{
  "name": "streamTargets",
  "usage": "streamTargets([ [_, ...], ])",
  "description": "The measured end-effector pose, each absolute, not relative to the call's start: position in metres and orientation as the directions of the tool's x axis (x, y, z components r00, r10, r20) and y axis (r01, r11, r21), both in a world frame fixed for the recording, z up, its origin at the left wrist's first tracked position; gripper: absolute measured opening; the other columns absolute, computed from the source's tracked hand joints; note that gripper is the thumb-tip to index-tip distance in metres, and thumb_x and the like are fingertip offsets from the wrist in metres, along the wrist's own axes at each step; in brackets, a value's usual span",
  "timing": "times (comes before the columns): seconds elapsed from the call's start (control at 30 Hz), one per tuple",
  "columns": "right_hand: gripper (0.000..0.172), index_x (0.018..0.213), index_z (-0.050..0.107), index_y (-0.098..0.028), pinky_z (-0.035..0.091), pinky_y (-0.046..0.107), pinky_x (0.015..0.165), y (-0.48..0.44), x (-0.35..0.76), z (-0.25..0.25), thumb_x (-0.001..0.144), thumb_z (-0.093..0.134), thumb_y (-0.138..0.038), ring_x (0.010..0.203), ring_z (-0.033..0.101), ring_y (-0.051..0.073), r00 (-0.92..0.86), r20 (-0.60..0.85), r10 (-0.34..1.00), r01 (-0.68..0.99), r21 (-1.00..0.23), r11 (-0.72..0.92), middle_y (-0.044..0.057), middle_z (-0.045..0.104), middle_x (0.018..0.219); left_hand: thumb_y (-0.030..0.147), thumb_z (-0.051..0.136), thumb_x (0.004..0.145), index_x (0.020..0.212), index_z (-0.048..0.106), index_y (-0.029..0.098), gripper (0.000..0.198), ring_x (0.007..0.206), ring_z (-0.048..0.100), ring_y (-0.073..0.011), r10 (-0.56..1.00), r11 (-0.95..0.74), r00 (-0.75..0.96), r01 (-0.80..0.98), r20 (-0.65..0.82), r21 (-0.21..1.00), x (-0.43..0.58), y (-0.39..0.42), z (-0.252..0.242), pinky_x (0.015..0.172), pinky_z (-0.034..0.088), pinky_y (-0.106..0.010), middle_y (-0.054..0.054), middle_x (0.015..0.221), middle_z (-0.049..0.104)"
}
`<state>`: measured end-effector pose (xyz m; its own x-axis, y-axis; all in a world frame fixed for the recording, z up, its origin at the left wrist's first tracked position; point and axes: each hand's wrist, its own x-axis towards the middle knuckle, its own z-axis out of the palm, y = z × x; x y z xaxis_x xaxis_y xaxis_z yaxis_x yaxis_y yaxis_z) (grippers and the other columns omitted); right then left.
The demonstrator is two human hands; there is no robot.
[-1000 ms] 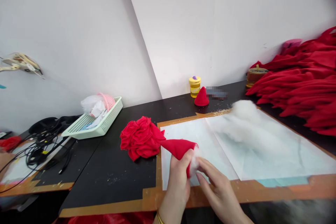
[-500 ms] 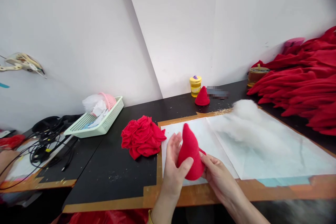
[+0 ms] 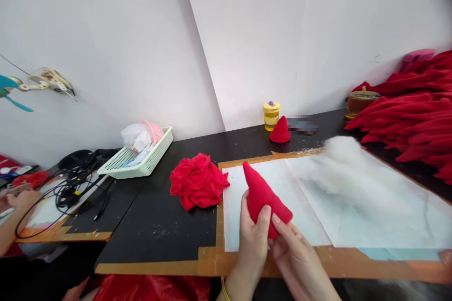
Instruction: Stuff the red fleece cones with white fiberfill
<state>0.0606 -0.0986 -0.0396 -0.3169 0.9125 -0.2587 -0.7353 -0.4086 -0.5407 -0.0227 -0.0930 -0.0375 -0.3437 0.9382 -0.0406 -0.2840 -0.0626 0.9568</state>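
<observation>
A red felt cone (image 3: 263, 194), plump and tilted with its tip up and to the left, is held between both hands over the near edge of the white paper (image 3: 275, 174). My left hand (image 3: 254, 230) wraps its left side, thumb pressed on the front. My right hand (image 3: 291, 242) grips the lower right end, thumb on the cloth and the other fingers hidden beneath. To the left lies a heap of red cloth pieces (image 3: 197, 181). Behind, a second red cone (image 3: 280, 130) stands upright. White fluffy stuffing (image 3: 349, 164) rests on the paper at the right.
A yellow-lidded jar (image 3: 271, 116) stands by the wall, with a brown jar (image 3: 360, 103) farther right. A large red cloth pile (image 3: 416, 113) fills the right. Left are a pale green basket (image 3: 141, 167), black cables (image 3: 76, 188) and another person's hand (image 3: 24, 200).
The cone has tipped over to the left, and its base end has turned up to the right. My right hand has moved in closer under it. The camera view has swung slightly left.
</observation>
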Motion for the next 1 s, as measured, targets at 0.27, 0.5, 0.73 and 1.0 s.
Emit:
streamTargets([
  [0.27, 0.030, 0.092, 0.081, -0.021, 0.062, 0.025, 0.076, -0.086, 0.055, -0.049, 0.069, 0.088, -0.039, 0.094, 0.072, 0.022, -0.274, -0.322, 0.906, -0.782, -0.474, -0.405, 0.003, 0.079, 0.100, 0.041, 0.072, 0.084, 0.133, 0.055, 0.019, 0.056, 0.122, 0.063, -0.0332, 0.928, -0.065, -0.371, -0.171, -0.003, 0.983, -0.017, -0.097, -0.044, 0.105, 0.049, -0.043, -0.016, 0.129, 0.068],
  [0.5, 0.025, 0.094, 0.081, -0.016, 0.061, 0.026, 0.077, -0.087, 0.058, -0.044, 0.076, 0.084, -0.034, 0.088, 0.073, 0.021, -0.380, -0.243, 0.893, -0.713, -0.537, -0.450, 0.008, 0.080, 0.099, 0.034, 0.083, 0.074, 0.142, 0.051, 0.026, 0.076, 0.142, 0.044, -0.0332, 0.952, -0.261, -0.230, -0.260, 0.203, 0.930, -0.067, -0.089, -0.024, 0.114, 0.041, -0.043, -0.012, 0.152, 0.052],
  [0.73, 0.039, 0.122, 0.073, -0.022, 0.057, 0.045, 0.097, -0.088, 0.061, -0.052, 0.096, 0.061, -0.048, 0.114, 0.068, 0.030, -0.418, -0.003, 0.908, -0.499, -0.835, -0.232, 0.011, 0.072, 0.128, 0.043, 0.079, 0.078, 0.109, 0.069, 0.017, 0.042, 0.082, 0.071, -0.0218, 0.883, -0.088, -0.427, -0.557, -0.193, 0.826, -0.063, -0.062, -0.018, 0.075, 0.056, -0.031, -0.007, 0.092, 0.075],
  [1.0, 0.051, 0.139, 0.059, -0.020, 0.057, 0.042, 0.094, -0.079, 0.078, -0.088, 0.093, 0.049, -0.001, 0.118, 0.061, 0.028, -0.334, 0.811, 0.480, 0.299, -0.392, 0.870, 0.012, 0.066, 0.135, 0.048, 0.075, 0.082, 0.119, 0.067, 0.020, 0.047, 0.097, 0.070, -0.0213, 0.844, -0.187, -0.497, -0.624, -0.201, 0.759, -0.043, -0.069, -0.009, 0.086, 0.056, -0.030, -0.006, 0.109, 0.073],
])
